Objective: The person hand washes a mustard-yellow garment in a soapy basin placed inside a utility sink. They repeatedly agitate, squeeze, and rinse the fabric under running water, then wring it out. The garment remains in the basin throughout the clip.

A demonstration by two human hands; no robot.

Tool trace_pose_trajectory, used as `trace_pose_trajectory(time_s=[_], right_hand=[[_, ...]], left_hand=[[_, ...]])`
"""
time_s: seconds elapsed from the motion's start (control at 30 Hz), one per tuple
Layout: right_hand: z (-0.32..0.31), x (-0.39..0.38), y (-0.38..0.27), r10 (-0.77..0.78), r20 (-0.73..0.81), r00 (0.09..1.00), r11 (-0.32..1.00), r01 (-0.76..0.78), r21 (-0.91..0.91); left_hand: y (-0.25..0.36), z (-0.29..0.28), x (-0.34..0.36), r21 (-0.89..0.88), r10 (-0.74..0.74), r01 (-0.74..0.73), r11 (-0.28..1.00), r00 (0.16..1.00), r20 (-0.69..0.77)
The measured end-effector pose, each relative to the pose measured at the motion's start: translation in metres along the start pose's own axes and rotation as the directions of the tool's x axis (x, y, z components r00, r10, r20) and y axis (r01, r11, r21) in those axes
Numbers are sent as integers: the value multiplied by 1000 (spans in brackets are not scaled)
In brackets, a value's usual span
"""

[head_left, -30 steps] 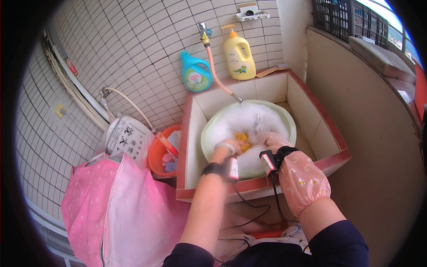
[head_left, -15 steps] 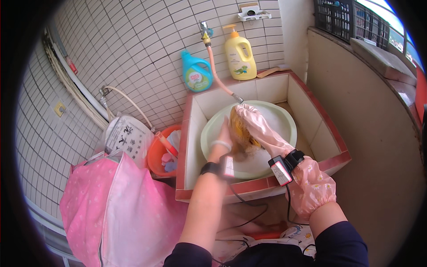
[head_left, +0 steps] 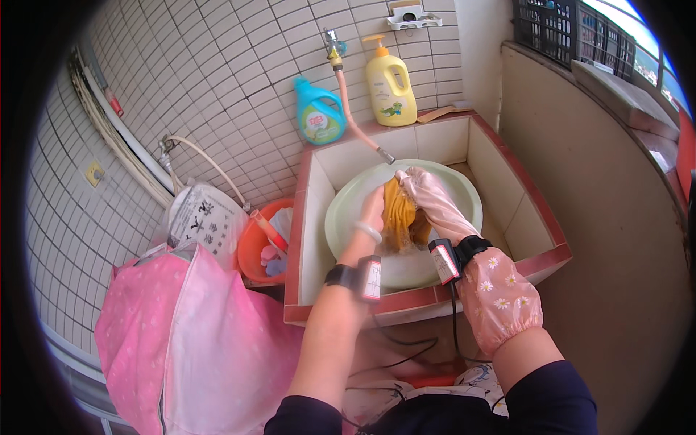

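A wet mustard-yellow cloth (head_left: 399,210) hangs bunched between my hands over a pale green basin (head_left: 341,250) of cloudy, sudsy water. My bare left hand (head_left: 372,208), a pale bangle at its wrist, is closed on the cloth's left side. On the other side my right hand (head_left: 420,187), in a shiny pink glove with a flowered cuff, is closed on the upper edge of the cloth. The cloth's lower end reaches the water. Both hands' fingertips are partly hidden by folds.
The basin stands in a tiled sink with a red rim (head_left: 525,185). Behind it are a teal detergent bottle (head_left: 320,116), a yellow pump bottle (head_left: 391,90) and a pink hose (head_left: 346,105). At left are an orange bucket (head_left: 251,246) and a pink cover (head_left: 145,312).
Both hands have lifted the yellow cloth higher, so more of it shows above the water. The right hand has shifted slightly right, and the splashing below has lessened.
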State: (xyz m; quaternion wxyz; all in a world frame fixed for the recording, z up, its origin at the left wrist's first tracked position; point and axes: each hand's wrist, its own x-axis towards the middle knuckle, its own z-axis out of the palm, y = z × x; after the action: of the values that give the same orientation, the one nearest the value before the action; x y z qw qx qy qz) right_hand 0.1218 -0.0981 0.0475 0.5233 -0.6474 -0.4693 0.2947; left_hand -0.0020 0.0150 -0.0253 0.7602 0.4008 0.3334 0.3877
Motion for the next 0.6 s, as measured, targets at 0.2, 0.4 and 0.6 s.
trace_pose_trajectory(time_s=[0.2, 0.4, 0.6], right_hand=[[-12, 4, 35, 10, -103, 995, 991, -24, -135], [-7, 12, 56, -107, 340, 934, 869, 254, -424], [13, 17, 99, -21, 555, 831, 747, 382, -544]], left_hand=[[15, -48, 14, 589, 318, -179, 788, 938, -141], [1, -57, 19, 923, 59, -155, 353, 988, 143], [-2, -37, -8, 911, -418, -243, -332, 904, 88]])
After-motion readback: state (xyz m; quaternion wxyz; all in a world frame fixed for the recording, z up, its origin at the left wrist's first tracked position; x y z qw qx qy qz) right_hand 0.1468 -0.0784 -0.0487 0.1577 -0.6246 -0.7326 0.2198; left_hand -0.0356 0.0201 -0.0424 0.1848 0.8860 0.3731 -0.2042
